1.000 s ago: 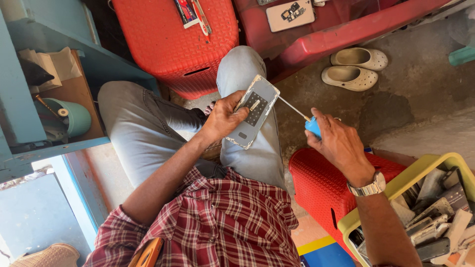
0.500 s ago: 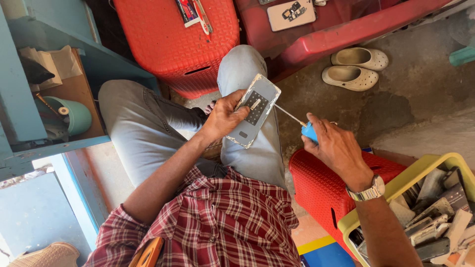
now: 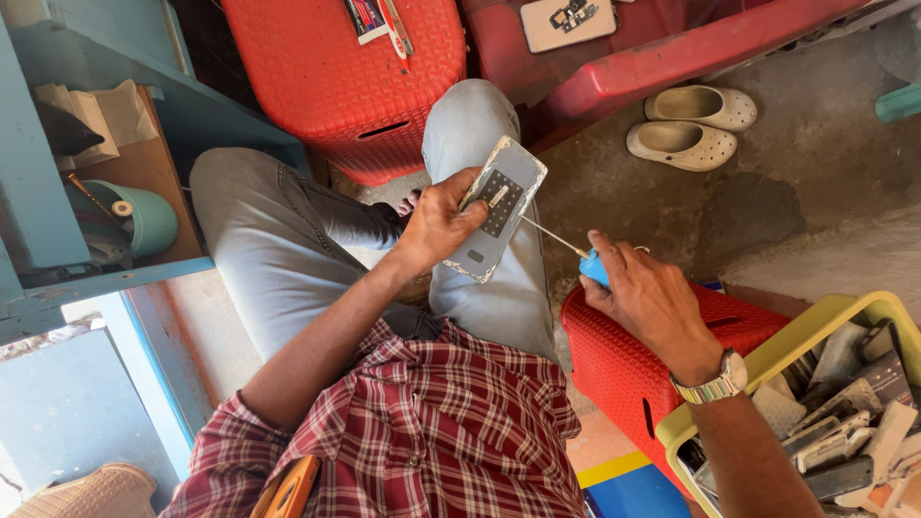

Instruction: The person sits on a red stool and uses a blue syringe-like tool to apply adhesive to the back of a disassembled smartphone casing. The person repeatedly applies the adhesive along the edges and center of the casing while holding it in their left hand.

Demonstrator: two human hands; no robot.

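Note:
My left hand (image 3: 439,225) grips a flat grey device panel (image 3: 499,206) with a dark keypad-like patch, held tilted over my knee. My right hand (image 3: 645,297) is closed around the blue handle of a thin screwdriver (image 3: 566,247). Its metal shaft runs up and left, and the tip touches the panel near its middle. I sit in light jeans and a red checked shirt.
A red plastic stool (image 3: 355,82) stands ahead with pens on top. Another red stool (image 3: 633,364) sits under my right arm, beside a yellow crate (image 3: 815,331) of several old devices. Pale clogs (image 3: 696,125) lie on the concrete. A blue shelf (image 3: 86,182) is at left.
The panel has turned slightly in my left hand. The screwdriver tip has stayed on it, with my right hand shifting a little.

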